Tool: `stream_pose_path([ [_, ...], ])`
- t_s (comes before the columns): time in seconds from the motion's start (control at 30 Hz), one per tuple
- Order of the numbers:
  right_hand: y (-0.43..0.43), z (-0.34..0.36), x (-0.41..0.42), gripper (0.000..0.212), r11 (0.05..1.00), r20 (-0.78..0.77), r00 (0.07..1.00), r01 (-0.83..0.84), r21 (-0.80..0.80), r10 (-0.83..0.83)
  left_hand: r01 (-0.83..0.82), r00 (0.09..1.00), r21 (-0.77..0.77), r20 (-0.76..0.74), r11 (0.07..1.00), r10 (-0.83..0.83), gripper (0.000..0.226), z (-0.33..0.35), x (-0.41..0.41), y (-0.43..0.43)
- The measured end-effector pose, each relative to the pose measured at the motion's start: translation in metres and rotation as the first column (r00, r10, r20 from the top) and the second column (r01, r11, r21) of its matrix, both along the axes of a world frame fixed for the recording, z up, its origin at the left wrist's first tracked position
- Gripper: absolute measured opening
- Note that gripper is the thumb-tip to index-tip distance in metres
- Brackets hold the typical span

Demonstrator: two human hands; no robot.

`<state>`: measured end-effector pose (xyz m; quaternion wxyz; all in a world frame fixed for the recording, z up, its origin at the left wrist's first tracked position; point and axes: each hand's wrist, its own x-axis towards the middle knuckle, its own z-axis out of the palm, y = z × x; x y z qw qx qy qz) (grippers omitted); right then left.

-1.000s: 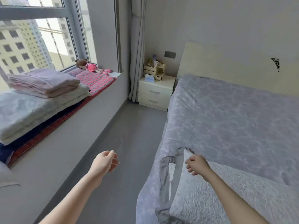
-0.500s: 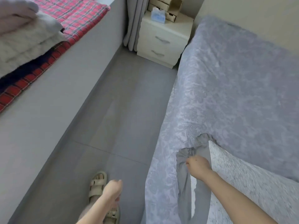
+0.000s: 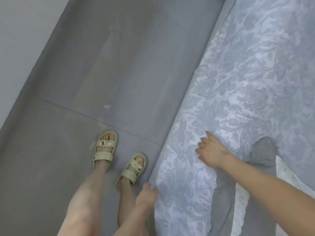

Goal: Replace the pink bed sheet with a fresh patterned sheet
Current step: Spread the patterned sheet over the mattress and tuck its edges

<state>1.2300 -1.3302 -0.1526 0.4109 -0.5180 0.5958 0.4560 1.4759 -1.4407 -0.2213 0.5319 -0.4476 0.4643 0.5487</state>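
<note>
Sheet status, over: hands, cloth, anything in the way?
Left hand at hanging edge of sheet, grip unclear. Right hand rests on sheet, fingers spread. Corner peeled back, mattress showing. Sandals on floor alongside.

Head view: steep downward look, close over bed edge point(image 3: 170, 150), floor point(image 3: 102, 65).

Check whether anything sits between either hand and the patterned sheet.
Nothing visible does. The right hand lies directly on the sheet at the bed's edge, and the left hand touches its hanging side. The sandals stand on the floor beside it, clear of both hands.
</note>
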Motion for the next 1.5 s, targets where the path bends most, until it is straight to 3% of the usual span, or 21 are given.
stream_pose_path([
  [0.13,0.008,-0.031,-0.014,0.052,0.997,0.075,0.997,0.029,0.072,-0.034,-0.194,0.974,0.086,0.133,0.977,0.182,0.084,-0.030,0.000,0.030],
  [0.2,0.002,-0.052,-0.022,0.057,0.997,0.110,0.992,0.052,0.061,-0.059,-0.288,0.950,0.091,0.156,0.953,0.272,0.080,-0.044,-0.005,0.047],
  [0.27,-0.008,-0.070,-0.027,0.061,0.995,0.136,0.986,0.097,0.015,-0.098,-0.342,0.938,0.042,0.077,0.939,0.338,0.051,-0.049,-0.011,0.060],
  [0.33,-0.019,-0.091,-0.031,0.061,0.991,0.188,0.975,0.127,-0.029,-0.120,-0.393,0.915,-0.008,-0.102,0.920,0.390,0.030,-0.046,-0.019,0.073],
  [0.43,-0.026,-0.114,-0.024,0.051,0.991,0.329,0.937,0.131,-0.018,-0.118,-0.358,0.884,0.090,-0.287,0.929,0.369,0.045,-0.026,-0.031,0.090],
  [0.5,-0.021,-0.114,-0.020,0.039,0.982,0.394,0.903,0.128,0.140,-0.174,-0.315,0.868,0.193,-0.338,0.929,0.364,0.071,-0.016,-0.037,0.101],
  [0.57,-0.012,-0.100,-0.021,0.037,0.956,0.377,0.901,0.115,0.271,-0.215,-0.279,0.860,0.243,-0.367,0.929,0.354,0.080,-0.012,-0.040,0.107],
  [0.67,-0.003,-0.073,-0.026,0.037,0.952,0.357,0.910,0.107,0.287,-0.210,-0.279,0.832,0.261,-0.415,0.924,0.368,0.073,-0.001,-0.038,0.111],
  [0.73,-0.005,-0.057,-0.022,0.038,0.958,0.361,0.927,-0.007,0.286,-0.101,-0.297,0.805,0.275,-0.443,0.914,0.395,0.057,0.013,-0.039,0.113],
  [0.8,-0.007,-0.041,-0.016,0.042,0.958,0.357,0.934,-0.108,0.265,0.006,-0.351,0.790,0.287,-0.421,0.891,0.447,0.057,0.020,-0.040,0.116],
  [0.9,-0.010,-0.013,-0.013,0.045,0.959,0.365,0.931,-0.114,0.259,0.012,-0.432,0.789,0.415,-0.256,0.801,0.558,0.064,0.023,-0.042,0.114],
  [1.0,-0.008,0.011,-0.016,0.050,0.956,0.375,0.927,-0.089,0.280,-0.023,-0.489,0.752,0.497,-0.175,0.717,0.635,0.025,0.033,-0.038,0.111],
  [1.03,-0.007,0.017,-0.016,0.061,0.963,0.380,0.924,-0.059,0.264,-0.047,-0.480,0.749,0.486,-0.206,0.731,0.629,0.017,0.035,-0.036,0.113],
  [1.13,-0.004,0.019,-0.018,0.113,0.976,0.384,0.919,-0.001,0.219,-0.085,-0.432,0.726,0.477,-0.320,0.766,0.609,0.038,0.038,-0.038,0.115],
  [1.17,-0.003,0.013,-0.018,0.117,0.974,0.357,0.929,0.018,0.224,-0.100,-0.425,0.739,0.473,-0.310,0.772,0.597,0.043,0.034,-0.043,0.117],
  [1.3,-0.002,-0.017,-0.016,0.072,0.984,0.293,0.952,0.036,0.177,-0.088,-0.387,0.834,0.331,-0.273,0.861,0.480,0.058,0.027,-0.071,0.101],
  [1.37,-0.004,-0.024,-0.011,0.071,0.981,0.279,0.958,0.016,0.194,-0.070,-0.371,0.833,0.198,-0.360,0.907,0.419,0.051,0.019,-0.067,0.103],
  [1.5,0.000,-0.016,-0.003,0.077,0.982,0.310,0.949,-0.001,0.191,-0.059,-0.491,0.799,0.339,-0.190,0.802,0.570,0.060,0.017,-0.046,0.113],
])
